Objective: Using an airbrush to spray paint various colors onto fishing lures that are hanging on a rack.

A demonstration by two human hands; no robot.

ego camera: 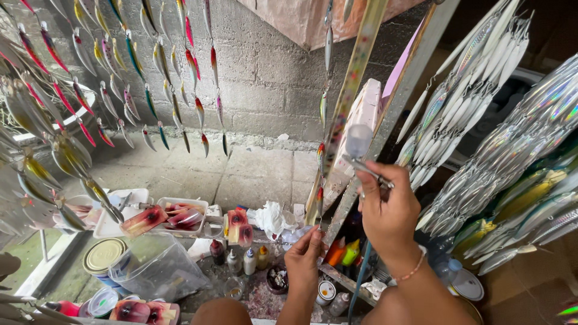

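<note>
The right hand [388,210] was clenched around an airbrush [366,164], whose cloudy round cup stood upright above the knuckles and whose thin hose dropped toward six o'clock. At about eight o'clock from it, the left hand [306,256] pinched the lower tip of a slim fishing lure [320,183], which hung nearly upright just beside a long glittery strip [355,72]. The lure looked silvery, with a red-orange patch near its middle and another toward its lower end.

Room was tight. At three o'clock, bunches of silver lures [481,78] crowded close to the airbrush hand. At nine to eleven o'clock, rows of painted lures [138,78] hung before a grey block wall. Below the hands, at six to seven o'clock, small paint bottles [241,259], a white tray [180,218] and a crumpled white cloth [271,218] covered the bench, leaving open space only around the hanging lure itself.
</note>
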